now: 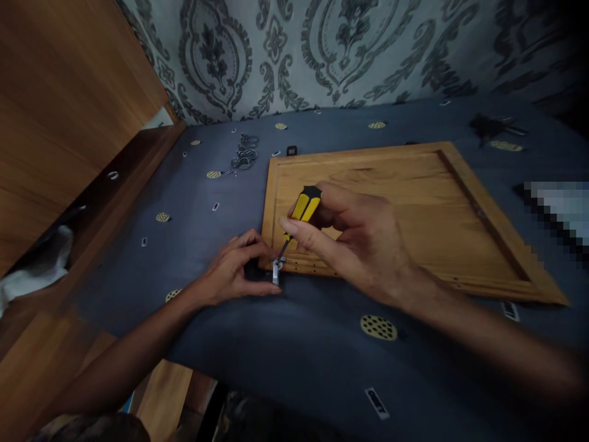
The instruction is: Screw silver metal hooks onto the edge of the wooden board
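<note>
My right hand is closed round a yellow and black screwdriver, held at a slant with its shaft pointing down and left. The screwdriver's tip meets a small silver metal hinge at the near left corner of a wooden cabinet door. My left hand grips the hinge, index finger on its far side and thumb at its near end. The door lies flat, its recessed panel facing up, with small dark holes along its near edge. Any screw under the tip is too small to make out.
Blue patterned cloth lies under the door. Behind it is a bunch of dark metal pieces and a small black square piece. Dark tools lie at far right. A wooden cabinet stands at left; patterned fabric rises behind.
</note>
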### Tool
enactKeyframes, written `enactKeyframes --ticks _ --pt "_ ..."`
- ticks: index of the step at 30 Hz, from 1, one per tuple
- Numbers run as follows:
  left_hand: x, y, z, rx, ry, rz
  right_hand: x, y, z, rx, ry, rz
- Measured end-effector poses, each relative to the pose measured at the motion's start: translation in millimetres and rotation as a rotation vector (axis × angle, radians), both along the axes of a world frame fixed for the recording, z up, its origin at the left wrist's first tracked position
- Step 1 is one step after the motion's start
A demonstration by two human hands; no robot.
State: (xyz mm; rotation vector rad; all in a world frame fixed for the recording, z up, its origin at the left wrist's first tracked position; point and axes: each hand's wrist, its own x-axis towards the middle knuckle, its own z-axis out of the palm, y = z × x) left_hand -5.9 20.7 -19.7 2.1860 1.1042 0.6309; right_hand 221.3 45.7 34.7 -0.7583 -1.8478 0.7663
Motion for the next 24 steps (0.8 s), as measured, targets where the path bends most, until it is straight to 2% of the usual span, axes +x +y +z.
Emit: enactKeyframes --ticks 17,24 --pt "-0.3 -0.7 1.6 0.014 0.058 0.007 1.2 -0.4 -2.9 -0.03 -0.016 0.071" --pt "-1.8 -0.2 -1.3 0.037 0.03 -0.001 9.9 5.8 9.7 -0.189 -0.073 0.291"
